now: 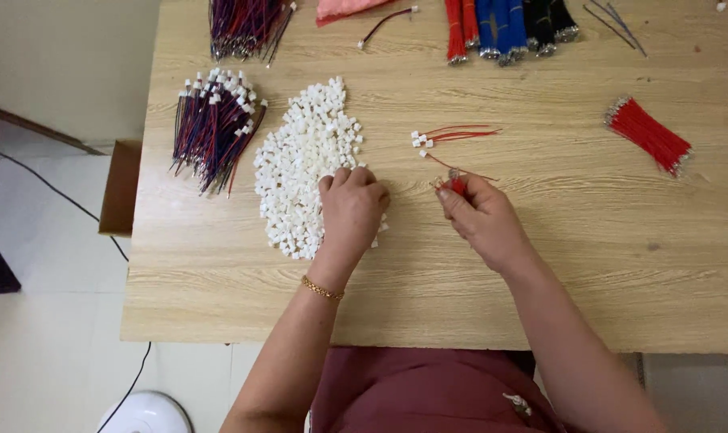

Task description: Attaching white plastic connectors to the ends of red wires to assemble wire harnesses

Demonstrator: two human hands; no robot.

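My left hand (pixel 351 210) rests knuckles-up on the right edge of a pile of small white plastic connector housings (pixel 304 160), fingers curled into the pieces. My right hand (pixel 480 216) pinches the end of a short red wire (pixel 458 184) just above the wooden table (pixel 540 273). A few finished red wires with white connectors (pixel 440 136) lie just beyond my right hand. I cannot tell whether my left hand holds a housing.
A bundle of wired connectors (pixel 214 128) lies left of the pile. A loose red wire bundle (pixel 648 135) lies at right. Red, blue and black wire bundles (pixel 504 28) and a dark bundle (pixel 243 28) sit along the far edge. The table's left edge drops to the floor.
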